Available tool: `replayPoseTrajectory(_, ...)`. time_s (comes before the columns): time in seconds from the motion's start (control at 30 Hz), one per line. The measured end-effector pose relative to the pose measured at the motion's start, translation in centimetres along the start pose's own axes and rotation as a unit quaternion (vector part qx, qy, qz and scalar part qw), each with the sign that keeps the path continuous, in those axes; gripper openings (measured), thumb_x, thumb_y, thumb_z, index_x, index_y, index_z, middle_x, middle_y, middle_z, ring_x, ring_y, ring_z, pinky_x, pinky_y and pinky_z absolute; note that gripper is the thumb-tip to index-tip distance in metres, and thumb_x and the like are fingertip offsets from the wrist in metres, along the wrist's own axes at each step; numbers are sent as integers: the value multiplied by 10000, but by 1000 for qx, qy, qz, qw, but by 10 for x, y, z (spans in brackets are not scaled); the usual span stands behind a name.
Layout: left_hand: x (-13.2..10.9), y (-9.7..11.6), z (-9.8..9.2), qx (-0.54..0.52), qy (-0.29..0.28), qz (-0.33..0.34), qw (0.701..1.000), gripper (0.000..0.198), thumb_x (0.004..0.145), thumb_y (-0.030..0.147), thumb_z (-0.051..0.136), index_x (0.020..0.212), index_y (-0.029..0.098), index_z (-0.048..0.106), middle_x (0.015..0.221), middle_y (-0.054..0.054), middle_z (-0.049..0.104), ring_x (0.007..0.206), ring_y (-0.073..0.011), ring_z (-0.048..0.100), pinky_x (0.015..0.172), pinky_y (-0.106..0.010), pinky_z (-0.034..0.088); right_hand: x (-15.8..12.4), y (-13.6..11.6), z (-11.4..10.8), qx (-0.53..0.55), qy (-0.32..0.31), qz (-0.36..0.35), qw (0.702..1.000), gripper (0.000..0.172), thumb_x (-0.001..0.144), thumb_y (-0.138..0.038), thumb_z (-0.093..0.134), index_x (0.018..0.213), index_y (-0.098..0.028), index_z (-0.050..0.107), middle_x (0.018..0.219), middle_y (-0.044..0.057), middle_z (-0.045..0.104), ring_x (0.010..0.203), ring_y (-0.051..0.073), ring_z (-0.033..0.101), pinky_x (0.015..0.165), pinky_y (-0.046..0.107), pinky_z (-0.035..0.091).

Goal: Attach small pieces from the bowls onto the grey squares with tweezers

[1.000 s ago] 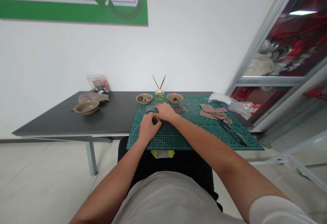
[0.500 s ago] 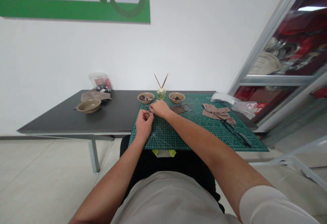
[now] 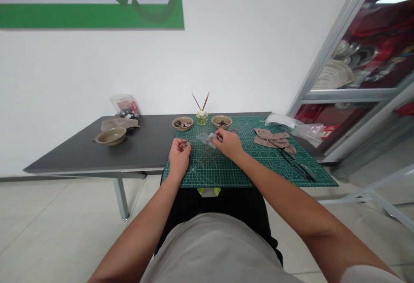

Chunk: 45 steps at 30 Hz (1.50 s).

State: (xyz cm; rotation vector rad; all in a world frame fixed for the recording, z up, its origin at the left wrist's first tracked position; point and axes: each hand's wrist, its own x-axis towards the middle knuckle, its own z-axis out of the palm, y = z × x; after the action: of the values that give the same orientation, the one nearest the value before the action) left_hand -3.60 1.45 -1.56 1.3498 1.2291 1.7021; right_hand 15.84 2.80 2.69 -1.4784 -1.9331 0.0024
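Note:
My left hand (image 3: 179, 152) rests on the green cutting mat (image 3: 258, 166) with its fingers curled round a small dark stone at its fingertips. My right hand (image 3: 228, 143) is to its right, pinching a small thin grey pouch (image 3: 207, 138) and holding it just above the mat. Behind the hands stand two tan bowls of small dark stones, the left bowl (image 3: 183, 123) and the right bowl (image 3: 221, 122), with a reed diffuser bottle (image 3: 202, 117) between them.
Beige fabric (image 3: 271, 138) and black scissors (image 3: 296, 164) lie on the mat's right side. A clear plastic bag (image 3: 291, 124) sits at the table's right end. An empty tan bowl (image 3: 111, 135), folded cloth and a bag of stones (image 3: 124, 105) are at the left. A glass cabinet stands right.
Both hands were pressed together on the mat over dark pouches. Now they have parted: my right hand moved right and lifted a grey pouch, my left hand stayed, curled on a stone.

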Motion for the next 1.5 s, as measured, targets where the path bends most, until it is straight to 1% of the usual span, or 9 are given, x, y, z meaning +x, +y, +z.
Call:
replayPoseTrajectory(0.1,1,0,1,36,-13,8,999,154,733,221,584,880,208,541,647,54,479,594,-108,513,579,-224,404,-14,7,1,-27,-8,-20,999,111,803,-288,556,822,-202,624,771,36,659,691,165,564,593,245,327)
replayPoseTrajectory(0.33,1,3,3,131,-43,28,990,137,776,261,563,898,211,600,649,52,439,577,-106,439,584,-227,365,-14,17,9,118,-5,-59,991,40,793,-229,572,789,-195,594,724,-9,606,652,127,522,614,227,340)
replayPoseTrajectory(0.5,0,13,6,192,-94,32,976,180,810,282,546,943,201,636,664,39,485,613,-121,471,618,-241,379,-14,20,12,150,-22,-89,984,20,749,-195,617,762,-187,604,715,-15,594,644,119,511,613,227,344)
replayPoseTrajectory(0.6,2,19,9,224,-132,29,965,217,807,284,562,991,200,642,680,27,541,646,-140,520,642,-259,397,-14,22,14,166,-9,-74,983,25,770,-210,612,761,-188,616,710,-12,603,645,121,523,614,229,354)
replayPoseTrajectory(0.67,4,20,11,231,-145,28,962,197,790,268,581,965,199,640,710,15,589,675,-149,552,666,-268,410,-13,23,15,175,1,-63,983,34,768,-213,620,787,-187,627,747,-1,625,674,127,542,633,230,369)
replayPoseTrajectory(0.8,12,14,17,192,-162,17,968,96,761,281,605,798,193,612,709,6,620,668,-149,561,654,-263,419,-12,25,15,175,-39,-81,980,56,785,-231,614,799,-190,650,776,6,661,710,133,566,666,235,382)
replayPoseTrajectory(1.0,18,4,30,124,-153,-16,980,106,735,274,614,770,183,573,658,13,603,600,-134,545,591,-244,402,-15,22,12,179,49,40,982,126,781,-293,584,839,-188,621,662,-32,634,573,121,547,588,219,397)
replayPoseTrajectory(1.2,10,7,39,105,-203,9,973,131,765,304,610,781,175,593,616,31,563,567,-114,505,564,-230,376,-20,15,15,84,11,-44,995,303,816,-215,537,1099,-234,644,938,16,729,798,159,663,728,243,454)
replayPoseTrajectory(1.5,5,13,36,165,-199,34,966,112,769,282,602,742,174,589,594,47,528,560,-106,468,565,-229,355,-24,18,21,-11,-50,-119,992,383,917,-256,491,1288,-233,582,1076,57,722,937,184,673,821,278,481)
